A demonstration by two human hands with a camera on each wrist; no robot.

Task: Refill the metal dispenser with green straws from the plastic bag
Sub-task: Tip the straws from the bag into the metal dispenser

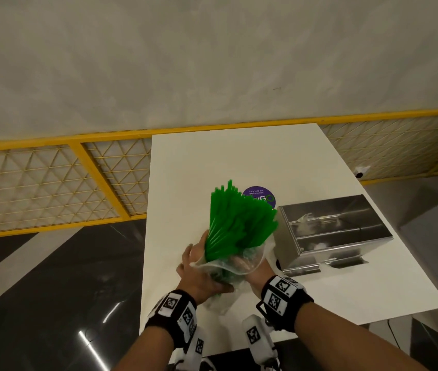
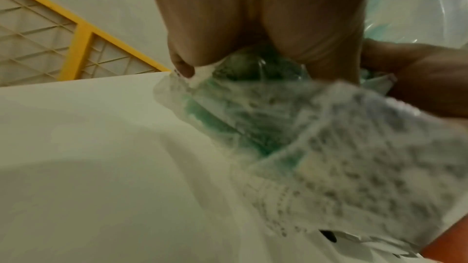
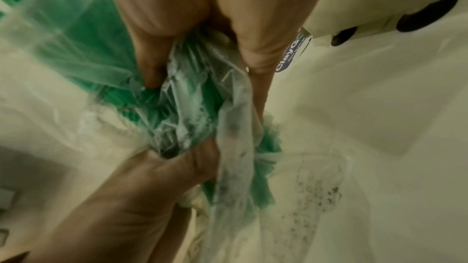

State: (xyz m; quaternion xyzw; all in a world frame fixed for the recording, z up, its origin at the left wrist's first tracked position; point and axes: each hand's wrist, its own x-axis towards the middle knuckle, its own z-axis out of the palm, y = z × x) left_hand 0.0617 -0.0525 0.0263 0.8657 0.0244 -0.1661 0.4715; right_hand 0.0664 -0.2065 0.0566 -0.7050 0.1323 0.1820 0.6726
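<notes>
Plastic film gathered between curled fingers (image 3: 149,67): the right hand (image 1: 259,269) clenches the crumpled plastic bag (image 1: 228,266) from the right, its thumb and fingers closed round the film and the straw ends inside. Left hand (image 1: 199,277) wraps the lower bag from the opposite side, thumb across the front, fingertip (image 2: 183,69) pinching the bag's rim. Both hands meet around the bag above the white table (image 1: 212,162), near its front edge. Green straws (image 1: 236,220) fan up and away from the bag mouth, lower ends still inside the film, upper ends free and spread. Printed text on the bag is blurred in both wrist views and cannot be read. Metal dispenser (image 1: 332,231) stands on the table just right of the straws, lid apparently shut. Purple round sticker (image 1: 262,194) lies on the table behind the straw tips, partly hidden by them. Yellow-framed mesh panels (image 1: 52,183) run beyond the table
</notes>
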